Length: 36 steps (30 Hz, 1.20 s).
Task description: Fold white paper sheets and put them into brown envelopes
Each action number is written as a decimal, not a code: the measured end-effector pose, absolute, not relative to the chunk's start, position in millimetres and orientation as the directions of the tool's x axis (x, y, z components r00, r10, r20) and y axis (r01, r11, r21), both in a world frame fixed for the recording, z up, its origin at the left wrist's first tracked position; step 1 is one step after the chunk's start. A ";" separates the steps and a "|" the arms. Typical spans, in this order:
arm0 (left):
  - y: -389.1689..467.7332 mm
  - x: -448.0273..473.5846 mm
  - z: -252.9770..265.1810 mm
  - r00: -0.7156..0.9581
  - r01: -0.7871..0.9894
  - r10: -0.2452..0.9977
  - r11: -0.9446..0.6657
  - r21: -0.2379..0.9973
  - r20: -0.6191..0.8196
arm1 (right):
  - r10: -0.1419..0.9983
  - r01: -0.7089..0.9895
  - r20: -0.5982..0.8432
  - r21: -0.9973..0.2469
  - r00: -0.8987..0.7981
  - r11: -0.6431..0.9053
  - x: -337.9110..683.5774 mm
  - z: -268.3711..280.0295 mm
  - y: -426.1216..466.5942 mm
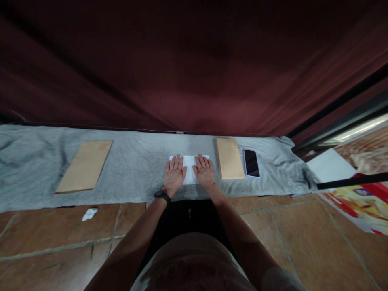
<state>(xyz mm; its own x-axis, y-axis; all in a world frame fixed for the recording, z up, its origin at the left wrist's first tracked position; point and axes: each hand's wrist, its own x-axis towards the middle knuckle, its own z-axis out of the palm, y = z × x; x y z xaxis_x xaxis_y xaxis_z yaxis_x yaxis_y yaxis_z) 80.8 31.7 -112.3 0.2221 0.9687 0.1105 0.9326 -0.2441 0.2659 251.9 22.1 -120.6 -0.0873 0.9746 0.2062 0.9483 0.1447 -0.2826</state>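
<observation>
A white sheet of paper (190, 173), perhaps folded, lies flat on the grey cloth (139, 161) in front of me. My left hand (175, 173) rests palm down on its left side, fingers stretched out; a black band is on that wrist. On the sheet's right side, my right hand (204, 172) lies flat too, fingers extended and slightly spread. Between the two thumbs the paper's middle shows. Just right of my right hand is a stack of brown envelopes (229, 159). Another brown envelope or small pile (85, 166) lies farther off to the left.
A phone (251, 163) with a dark screen lies right of the envelopes. Behind the cloth hangs a dark red curtain (194, 101). A crumpled white tissue (89, 214) is on the tiled floor (133, 218). A white sheet (331, 166) and a colourful box (360, 202) are at far right.
</observation>
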 end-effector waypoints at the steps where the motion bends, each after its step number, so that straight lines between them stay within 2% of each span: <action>1: 31.2 78.9 -112.6 0.213 0.933 0.970 -0.237 0.271 0.113 | 0.973 0.948 0.217 -0.285 -0.080 0.142 254.2 -121.4 20.2; 12: 23.8 67.7 -107.3 0.078 0.943 0.985 -0.123 0.310 0.155 | 0.965 0.952 0.261 -0.287 -0.032 0.109 264.7 -126.6 5.1; 20: -0.6 111.6 -103.5 0.400 0.857 0.909 -0.416 0.304 0.115 | 0.957 0.951 0.288 -0.285 -0.034 0.119 265.1 -128.0 4.2; 27: -11.1 100.2 -106.6 0.471 0.840 0.875 -0.483 0.246 0.112 | 0.959 0.951 0.281 -0.284 -0.039 0.122 265.4 -126.7 4.4; 36: -43.0 73.5 -101.5 0.607 0.752 0.786 -0.615 0.235 0.114 | 0.964 0.949 0.262 -0.293 -0.033 0.112 264.5 -125.5 3.9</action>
<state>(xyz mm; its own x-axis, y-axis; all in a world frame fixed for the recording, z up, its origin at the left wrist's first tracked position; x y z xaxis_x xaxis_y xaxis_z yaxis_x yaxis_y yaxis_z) 73.5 -43.0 -101.5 0.6074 0.7862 0.1136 0.7524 -0.6153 0.2351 264.5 3.9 -125.5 -0.0328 0.9644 0.2625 0.9494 0.1121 -0.2933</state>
